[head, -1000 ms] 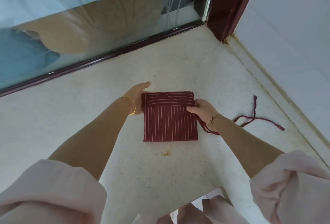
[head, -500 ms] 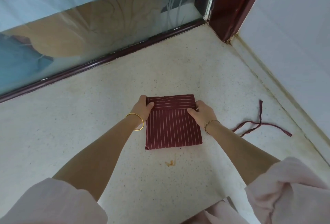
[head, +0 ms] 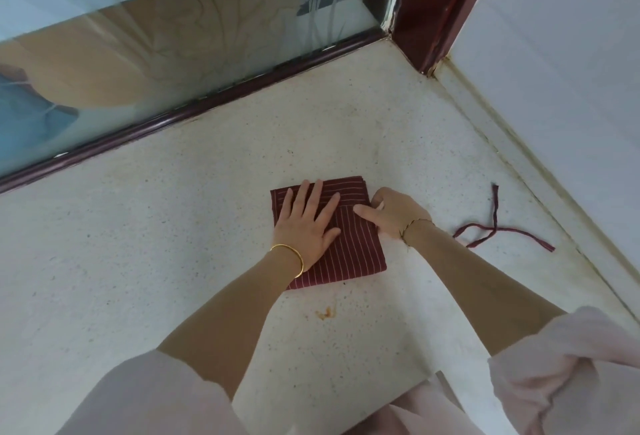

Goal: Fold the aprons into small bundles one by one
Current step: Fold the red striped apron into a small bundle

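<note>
one flat left hand presses apron; right hand pinches its edge.

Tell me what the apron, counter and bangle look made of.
Apron: thin woven cloth, possibly cotton, matte maroon with white pinstripes; it lies in flat, crisp folds.
Counter: off-white stone or composite, dull finish; fine dark flecks all over.
Bangle: yellow metal, gold-coloured and polished; it glints, alloy unknowable.

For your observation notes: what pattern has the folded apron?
The apron is dark red with thin white stripes; head view.
</note>
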The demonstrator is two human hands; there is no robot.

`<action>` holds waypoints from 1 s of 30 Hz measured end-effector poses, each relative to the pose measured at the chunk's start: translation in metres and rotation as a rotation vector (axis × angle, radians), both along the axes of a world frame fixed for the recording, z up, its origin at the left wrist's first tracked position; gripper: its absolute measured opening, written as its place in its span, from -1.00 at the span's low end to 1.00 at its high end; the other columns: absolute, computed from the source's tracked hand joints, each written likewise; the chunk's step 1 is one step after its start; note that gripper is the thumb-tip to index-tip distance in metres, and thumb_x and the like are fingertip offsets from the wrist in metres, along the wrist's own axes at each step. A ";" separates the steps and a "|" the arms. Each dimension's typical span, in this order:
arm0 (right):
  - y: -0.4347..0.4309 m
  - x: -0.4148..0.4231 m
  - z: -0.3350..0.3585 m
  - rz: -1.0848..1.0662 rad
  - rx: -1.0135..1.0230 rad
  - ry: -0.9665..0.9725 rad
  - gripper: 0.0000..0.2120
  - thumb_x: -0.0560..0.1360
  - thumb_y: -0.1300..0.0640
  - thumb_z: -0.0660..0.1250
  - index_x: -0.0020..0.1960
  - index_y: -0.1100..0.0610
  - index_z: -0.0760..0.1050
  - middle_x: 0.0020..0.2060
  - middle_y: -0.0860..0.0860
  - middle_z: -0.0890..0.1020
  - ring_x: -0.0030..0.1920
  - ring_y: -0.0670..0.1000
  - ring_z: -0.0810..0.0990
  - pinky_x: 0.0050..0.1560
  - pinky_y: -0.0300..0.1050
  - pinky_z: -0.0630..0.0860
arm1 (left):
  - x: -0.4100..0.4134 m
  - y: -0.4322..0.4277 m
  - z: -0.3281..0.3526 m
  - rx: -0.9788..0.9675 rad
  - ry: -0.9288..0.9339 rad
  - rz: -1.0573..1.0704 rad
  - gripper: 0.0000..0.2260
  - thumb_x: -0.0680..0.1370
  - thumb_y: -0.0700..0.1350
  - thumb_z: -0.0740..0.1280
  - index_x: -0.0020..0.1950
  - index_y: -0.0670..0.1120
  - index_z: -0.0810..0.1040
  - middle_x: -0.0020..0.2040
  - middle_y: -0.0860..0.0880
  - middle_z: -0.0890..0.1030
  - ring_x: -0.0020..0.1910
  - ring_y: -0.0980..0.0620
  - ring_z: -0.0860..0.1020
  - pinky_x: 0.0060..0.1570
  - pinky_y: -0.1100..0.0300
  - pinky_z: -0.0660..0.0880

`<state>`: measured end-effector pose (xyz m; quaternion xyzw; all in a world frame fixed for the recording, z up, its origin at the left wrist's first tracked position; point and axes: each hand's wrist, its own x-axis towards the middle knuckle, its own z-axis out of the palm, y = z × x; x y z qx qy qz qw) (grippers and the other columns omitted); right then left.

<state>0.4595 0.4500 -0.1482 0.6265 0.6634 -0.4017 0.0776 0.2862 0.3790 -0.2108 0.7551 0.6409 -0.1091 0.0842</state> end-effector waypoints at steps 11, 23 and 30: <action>0.018 0.037 0.036 0.151 0.477 -0.568 -0.51 0.42 0.32 0.26 0.33 0.11 0.33 0.19 0.12 0.42 0.22 0.15 0.38 0.26 0.09 0.35 | 0.001 -0.004 0.014 0.158 -0.046 -0.032 -0.50 0.62 0.12 -0.05 0.51 -0.06 0.20 0.52 -0.21 0.15 0.50 -0.19 0.12 0.45 -0.17 0.10; -0.031 -0.016 -0.016 -0.036 0.190 0.109 -0.71 0.54 0.30 0.17 0.24 0.20 0.42 0.16 0.14 0.45 0.04 0.12 0.54 0.09 -0.10 0.50 | -0.033 -0.020 0.017 0.249 -0.292 0.207 -0.76 0.56 -0.10 0.22 0.18 -0.15 0.49 0.09 -0.16 0.48 -0.04 -0.14 0.53 -0.13 0.01 0.56; 0.018 -0.020 0.003 0.154 0.423 -0.001 -0.61 0.57 0.23 0.19 0.39 0.09 0.31 0.28 0.08 0.44 0.19 0.09 0.47 0.15 -0.03 0.48 | -0.034 0.051 0.052 -0.062 -0.199 0.174 -0.48 0.48 0.00 0.39 0.38 -0.07 0.34 0.31 -0.09 0.36 0.30 -0.11 0.33 0.29 0.00 0.33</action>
